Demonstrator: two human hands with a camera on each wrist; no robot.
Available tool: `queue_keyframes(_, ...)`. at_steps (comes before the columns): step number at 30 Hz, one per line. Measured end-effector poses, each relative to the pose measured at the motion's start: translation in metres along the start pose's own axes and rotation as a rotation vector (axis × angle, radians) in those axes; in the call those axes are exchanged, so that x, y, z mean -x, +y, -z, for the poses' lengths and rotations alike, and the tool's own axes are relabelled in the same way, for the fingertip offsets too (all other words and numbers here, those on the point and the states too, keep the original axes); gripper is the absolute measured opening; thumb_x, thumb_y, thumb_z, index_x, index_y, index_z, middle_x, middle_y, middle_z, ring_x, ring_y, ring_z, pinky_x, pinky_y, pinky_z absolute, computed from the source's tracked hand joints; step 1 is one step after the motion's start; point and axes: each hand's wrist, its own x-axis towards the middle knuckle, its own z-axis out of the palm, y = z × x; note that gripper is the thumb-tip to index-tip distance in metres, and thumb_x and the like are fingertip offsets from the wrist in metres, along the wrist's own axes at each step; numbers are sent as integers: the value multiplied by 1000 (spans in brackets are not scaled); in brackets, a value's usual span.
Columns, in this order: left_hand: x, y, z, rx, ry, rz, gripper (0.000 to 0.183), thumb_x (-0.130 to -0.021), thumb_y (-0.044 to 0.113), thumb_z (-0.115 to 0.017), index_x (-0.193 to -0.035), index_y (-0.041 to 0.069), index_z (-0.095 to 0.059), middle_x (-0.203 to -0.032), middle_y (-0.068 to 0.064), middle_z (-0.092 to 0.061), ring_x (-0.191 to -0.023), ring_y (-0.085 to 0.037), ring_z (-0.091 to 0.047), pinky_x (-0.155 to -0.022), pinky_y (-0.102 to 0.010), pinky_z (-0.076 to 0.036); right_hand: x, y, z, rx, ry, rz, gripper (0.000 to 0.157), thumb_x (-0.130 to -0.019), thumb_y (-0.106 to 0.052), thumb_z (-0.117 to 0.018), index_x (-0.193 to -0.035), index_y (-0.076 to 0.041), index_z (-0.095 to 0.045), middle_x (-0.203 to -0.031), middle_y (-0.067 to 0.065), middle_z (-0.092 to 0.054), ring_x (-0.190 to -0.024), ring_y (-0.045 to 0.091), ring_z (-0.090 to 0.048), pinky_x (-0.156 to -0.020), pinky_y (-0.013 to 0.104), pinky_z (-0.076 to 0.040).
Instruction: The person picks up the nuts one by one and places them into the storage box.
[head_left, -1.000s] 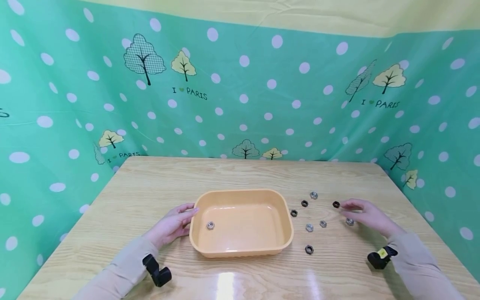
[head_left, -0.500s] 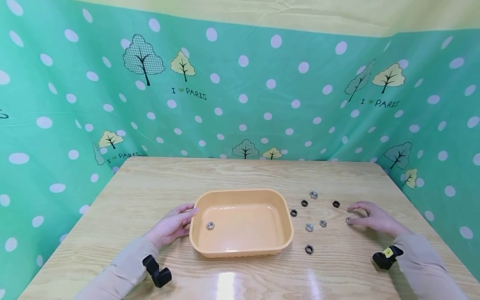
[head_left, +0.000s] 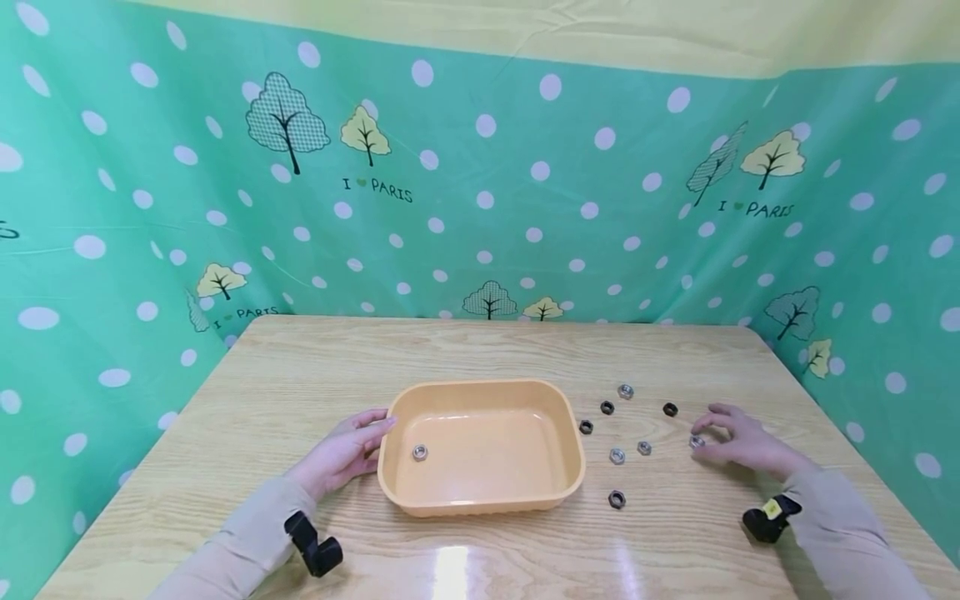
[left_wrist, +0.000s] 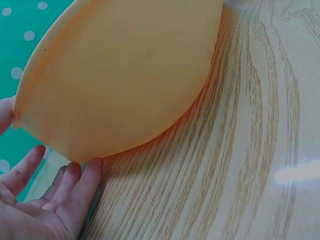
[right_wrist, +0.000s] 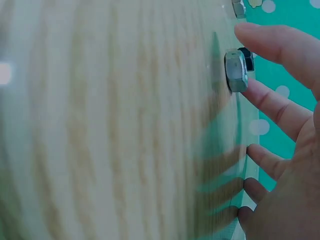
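Observation:
An orange plastic basin [head_left: 480, 506] stands on the table, one silver hex nut [head_left: 420, 452] lying inside it near its left end. My left hand [head_left: 345, 454] holds the basin's left side, thumb over the rim and fingertips against the outer wall low down. On the right, my right hand [head_left: 742, 442] is spread around a silver nut [right_wrist: 236, 71] on the table. In the right wrist view, the index finger reaches the nut's far side while the thumb stays apart from it. A black nut [head_left: 670, 410] lies just beyond that hand.
Between basin and right hand lie several loose nuts, among them a silver nut [head_left: 626, 391], a dark nut [head_left: 617, 499] and a black nut [head_left: 586, 427] close to the basin wall. A green dotted curtain [head_left: 480, 200] borders the wooden table [head_left: 322, 358].
My right hand has drawn back to the right from beside the black nut, and its thumb and index finger now frame the silver nut. The left hand and basin keep their place.

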Motion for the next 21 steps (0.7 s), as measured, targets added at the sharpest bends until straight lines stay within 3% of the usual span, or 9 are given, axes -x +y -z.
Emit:
queue_keyframes(10, -2, -2, 1, 13, -1, -11, 57, -97, 25, -53, -139, -5, -27, -110, 0, -64, -97, -9, -60, -84, -32, -54, 0, 2, -3, 7, 7, 56, 29, -76, -25, -76, -94, -11, -59, -137, 42, -22, -116, 68, -16, -87, 80, -18)
queue_keyframes(21, -2, -4, 1, 24, -9, -9, 57, -97, 26, -53, -138, -4, -28, -108, 0, -65, -96, -9, -60, -83, -32, -54, -3, 7, -5, 23, 38, 52, 26, -75, -25, -77, -91, -11, -60, -136, 41, -24, -117, 68, -17, -90, 79, -16)
